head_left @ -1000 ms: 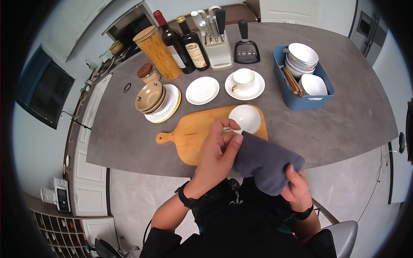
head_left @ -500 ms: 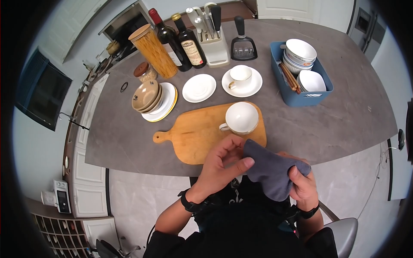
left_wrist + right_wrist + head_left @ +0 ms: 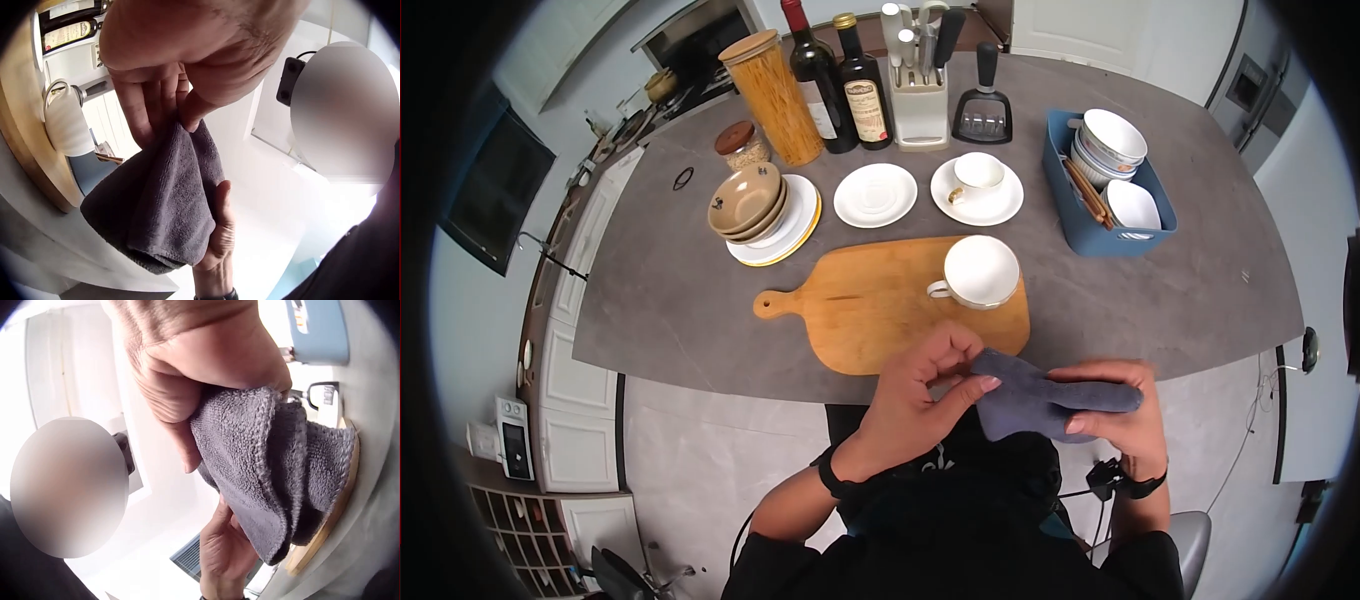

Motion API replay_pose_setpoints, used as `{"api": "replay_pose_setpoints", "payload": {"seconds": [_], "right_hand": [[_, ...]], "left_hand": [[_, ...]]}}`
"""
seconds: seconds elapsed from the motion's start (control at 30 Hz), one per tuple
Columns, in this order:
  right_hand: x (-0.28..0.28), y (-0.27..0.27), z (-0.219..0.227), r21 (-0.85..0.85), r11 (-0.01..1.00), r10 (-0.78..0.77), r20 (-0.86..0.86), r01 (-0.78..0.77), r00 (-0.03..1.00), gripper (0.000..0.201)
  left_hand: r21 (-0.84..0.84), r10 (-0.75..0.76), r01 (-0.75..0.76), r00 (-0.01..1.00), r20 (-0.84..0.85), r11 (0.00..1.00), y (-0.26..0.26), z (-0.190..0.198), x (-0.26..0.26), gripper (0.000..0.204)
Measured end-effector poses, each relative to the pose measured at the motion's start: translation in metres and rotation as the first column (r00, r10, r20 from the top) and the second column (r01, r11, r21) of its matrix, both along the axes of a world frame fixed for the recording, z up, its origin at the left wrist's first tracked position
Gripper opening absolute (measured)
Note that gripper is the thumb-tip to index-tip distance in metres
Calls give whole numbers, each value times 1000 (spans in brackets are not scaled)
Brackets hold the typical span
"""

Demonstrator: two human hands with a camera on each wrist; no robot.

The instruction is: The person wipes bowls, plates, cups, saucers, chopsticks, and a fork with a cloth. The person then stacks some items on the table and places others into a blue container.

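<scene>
From where I stood, the white cup (image 3: 990, 270) sat on the right end of the wooden board (image 3: 860, 310), between the person and a bare saucer (image 3: 876, 196) and a smaller cup (image 3: 980, 170) on its own saucer (image 3: 1004, 210). Brown bowls (image 3: 743, 198) on plates (image 3: 805, 212) stood to the left, a blue basket (image 3: 1108, 243) of dishes to the right, bottles (image 3: 863, 100) and a knife block (image 3: 921, 115) behind. The grey cloth (image 3: 1025, 395) hung between both hands near the counter's front edge. The left hand (image 3: 925, 393) pinched one corner; the right hand (image 3: 1122, 405) gripped the other end, fingers and thumb around it. A second earlier, the left hand had hidden the white cup's handle; now it showed, and the cloth was folded narrower.
</scene>
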State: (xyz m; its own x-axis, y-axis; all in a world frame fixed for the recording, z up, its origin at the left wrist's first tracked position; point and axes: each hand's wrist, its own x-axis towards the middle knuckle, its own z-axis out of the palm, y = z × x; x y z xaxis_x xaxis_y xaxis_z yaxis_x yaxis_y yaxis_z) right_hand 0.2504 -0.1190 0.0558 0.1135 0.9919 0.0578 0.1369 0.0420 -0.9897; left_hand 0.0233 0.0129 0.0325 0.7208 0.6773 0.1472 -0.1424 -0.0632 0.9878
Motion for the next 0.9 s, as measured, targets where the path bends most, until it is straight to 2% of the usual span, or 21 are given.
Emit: {"api": "replay_pose_setpoints", "payload": {"seconds": [0.07, 0.1, 0.13, 0.17, 0.2, 0.23, 0.27, 0.33, 0.4, 0.47, 0.53, 0.7, 0.8, 0.9], "right_hand": [[-4, 0, -24, -68, 995, -91, -260, 76, 961, 39], [4, -5, -46, -42, 997, -78, -413, 67, 907, 39], [1, -6, -57, -40, 998, -69, -414, 57, 908, 39], [-2, -7, -64, -35, 980, -180, -594, 198, 784, 44], [-4, -8, -72, -61, 941, -265, -747, 334, 610, 48], [1, -8, -78, -75, 938, -261, -795, 338, 548, 57], [2, -9, -82, -71, 940, -255, -796, 334, 549, 57], [4, -8, -82, -97, 933, -241, -883, 347, 402, 54], [9, -9, -83, -94, 936, -233, -889, 339, 395, 53], [11, -11, -84, -95, 936, -230, -894, 339, 384, 52], [13, -13, -83, -109, 932, -241, -899, 346, 366, 51], [18, -16, -95, -146, 932, -254, -915, 331, 313, 49], [16, -12, -100, -156, 935, -255, -919, 317, 302, 48], [16, -10, -103, -173, 928, -274, -917, 330, 291, 48]], "left_hand": [[47, 56, -55, 998, -28, 997, 2, 0, 2, 21], [130, 97, -95, 995, -12, 987, 8, 0, 6, 23], [210, 138, -136, 990, 5, 968, 14, 0, 9, 26], [212, 147, -145, 989, 4, 967, 22, 3, 13, 26], [507, 217, -131, 970, -113, 852, 33, 7, 17, 28], [749, 314, -60, 928, -202, 660, 40, 10, 20, 31], [752, 318, -61, 926, -202, 656, 44, 7, 22, 31], [913, 392, 143, 869, -300, 383, 55, -7, 26, 29], [915, 396, 184, 858, -328, 359, 67, -21, 30, 26], [913, 394, 231, 846, -359, 335, 74, -18, 31, 23], [897, 435, 150, 834, -341, 417, 86, -6, 23, 17], [949, 636, 24, 736, -230, 315, 149, 15, 2, 14], [947, 694, 44, 670, -263, 317, 198, 0, -4, 15], [944, 707, 62, 647, -285, 324, 221, -7, -4, 16]]}}
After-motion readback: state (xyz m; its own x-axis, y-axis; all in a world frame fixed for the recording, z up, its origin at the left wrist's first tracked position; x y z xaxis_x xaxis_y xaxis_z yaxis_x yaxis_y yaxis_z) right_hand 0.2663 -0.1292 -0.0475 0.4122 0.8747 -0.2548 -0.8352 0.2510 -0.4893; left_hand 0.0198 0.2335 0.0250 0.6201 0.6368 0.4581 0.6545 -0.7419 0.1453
